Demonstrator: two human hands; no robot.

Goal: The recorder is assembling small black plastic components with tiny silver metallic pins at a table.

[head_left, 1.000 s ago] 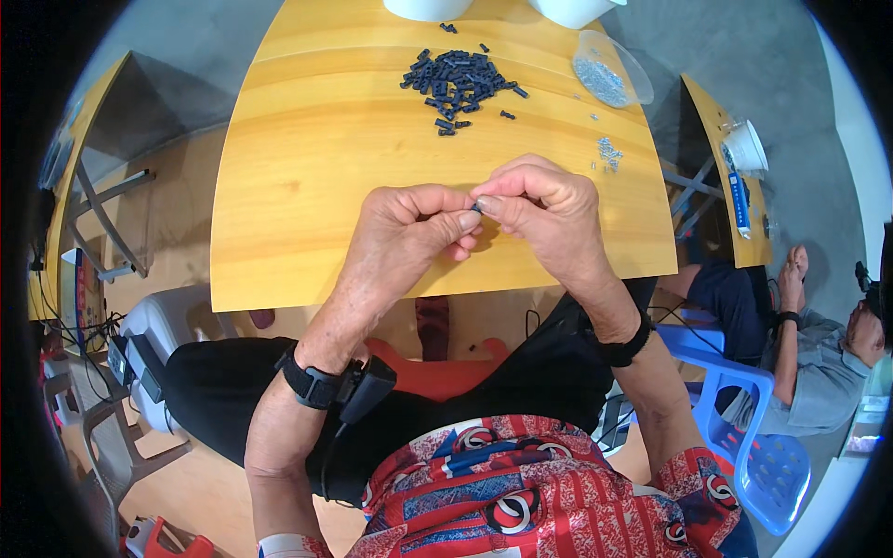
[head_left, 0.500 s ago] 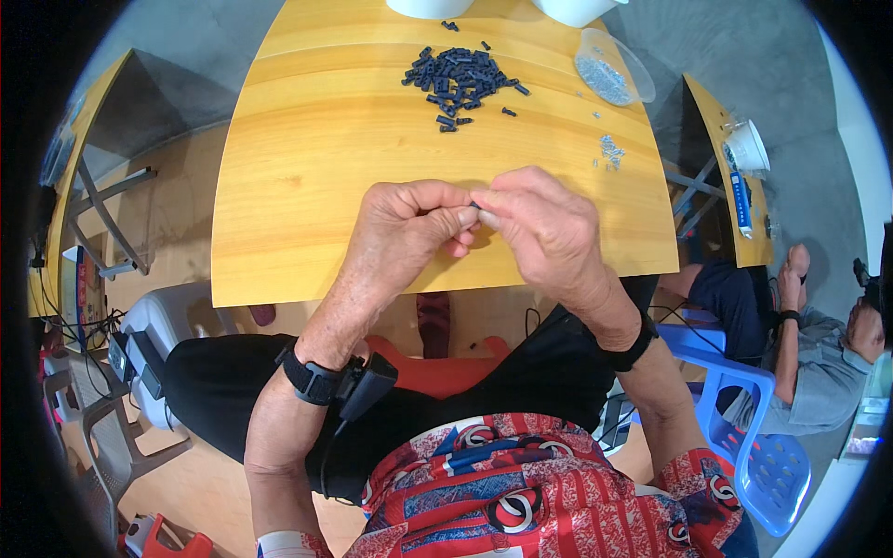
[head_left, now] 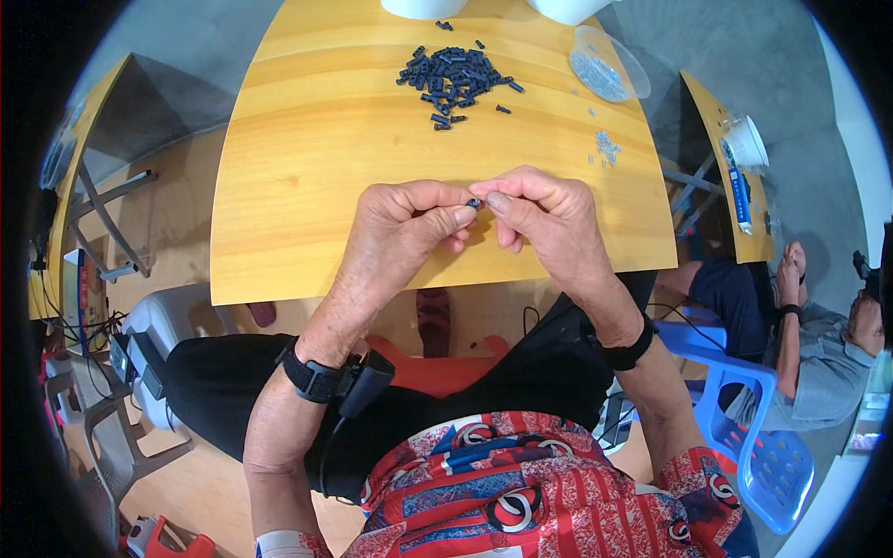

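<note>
A small dark plastic part [head_left: 473, 202] sits at frame centre, pinched between the left hand [head_left: 405, 228] and right hand [head_left: 549, 219] above the yellow wooden table [head_left: 307, 167]. A pile of dark parts [head_left: 451, 76] lies top centre, a clear bag of tiny grey pieces [head_left: 606, 67] upper right.

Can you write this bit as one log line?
left hand: pinching small dark part | right hand: pinching same part | dark parts pile: on table

Bare table [head_left: 307, 186] lies open up to the dark parts pile [head_left: 453, 76].
</note>
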